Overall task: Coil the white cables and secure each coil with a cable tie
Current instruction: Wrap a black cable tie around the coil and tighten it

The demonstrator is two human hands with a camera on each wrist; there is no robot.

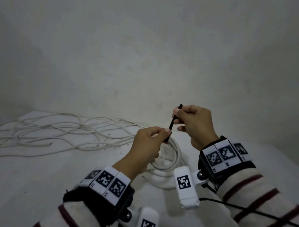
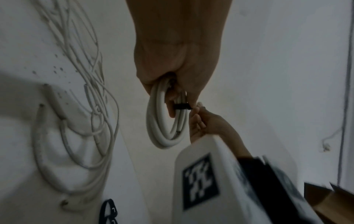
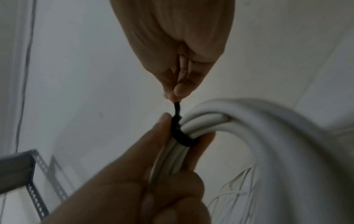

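The left hand [image 1: 147, 145] grips a coil of white cable [image 1: 168, 166], its fingers curled round the bundled strands and its thumb pressed against the black cable tie [image 3: 181, 134] that loops the bundle. The coil hangs from that hand just above the white table [image 1: 20, 181], its lower turns seemingly resting on the surface, though the head view leaves this unclear. The right hand [image 1: 194, 125], raised a little above and beside the left, pinches the free tail of the tie between thumb and fingertips, so the black strip runs up from the loop to the pinch with its tip poking out past the fingers. To the left on the table lies a loose tangle of white cables [image 1: 46, 129], uncoiled and spread toward the wall [image 1: 154, 46]. Both wrists wear black bands with patterned markers, over striped sleeves.
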